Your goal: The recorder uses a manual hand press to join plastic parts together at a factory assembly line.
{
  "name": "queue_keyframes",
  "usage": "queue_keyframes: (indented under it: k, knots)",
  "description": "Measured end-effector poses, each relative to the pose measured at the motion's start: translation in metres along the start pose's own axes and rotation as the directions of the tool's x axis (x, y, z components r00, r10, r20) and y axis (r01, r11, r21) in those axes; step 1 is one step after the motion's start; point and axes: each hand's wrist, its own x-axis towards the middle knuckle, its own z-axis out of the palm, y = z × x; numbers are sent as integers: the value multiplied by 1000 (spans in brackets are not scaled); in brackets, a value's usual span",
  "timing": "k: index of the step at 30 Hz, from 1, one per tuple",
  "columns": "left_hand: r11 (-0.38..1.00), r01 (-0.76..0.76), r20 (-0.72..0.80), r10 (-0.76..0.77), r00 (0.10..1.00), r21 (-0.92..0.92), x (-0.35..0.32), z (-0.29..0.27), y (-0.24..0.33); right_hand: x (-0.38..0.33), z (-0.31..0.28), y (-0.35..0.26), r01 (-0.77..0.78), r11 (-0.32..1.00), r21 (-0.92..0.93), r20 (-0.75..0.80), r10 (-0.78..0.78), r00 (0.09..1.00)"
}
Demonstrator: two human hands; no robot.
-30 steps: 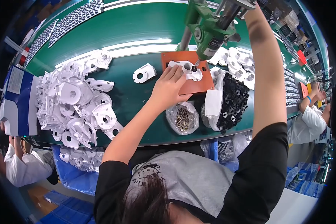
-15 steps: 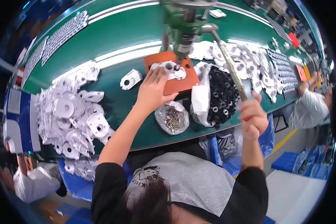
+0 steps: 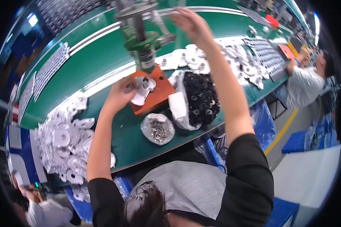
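My left hand grips a white plastic part with a round collar, tilted over the orange fixture block. Above the block stands a green hand press, its metal ram pointing down close to the part. My right hand is raised at the far side, to the right of the press, with its fingers stretched out and somewhat blurred. It is nearest the press's metal arm, and I see nothing held in it. A clear bag of small metal screws or pins lies in front of the block.
White plastic parts are heaped at the left and at the back right. Small black pieces fill a bag right of the fixture. Trays of parts lie at the far left. A co-worker sits at the right.
My right hand has moved from the lever's near end up and away to the far side. My left hand now lifts and tilts the white part. The view has shifted.
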Motion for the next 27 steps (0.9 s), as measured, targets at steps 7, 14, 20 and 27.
queue_keyframes:
  k: [7,14,20,27]
  knots:
    - [947,249,-333,-307,892,-205,33,-36,-91,-208,-205,0,-393,-305,-868,-315,-276,908]
    - [678,532,-444,-323,836,507,17,-72,-153,-253,-215,14,-515,-501,-696,-492,-189,850]
    - [224,604,-347,-647,679,765,-34,-100,-187,-264,-235,-1,-534,-422,-733,-545,-105,832]
    - [554,359,-75,-612,788,-751,-42,-95,-83,-240,-122,-53,-309,-162,-937,-271,-220,937]
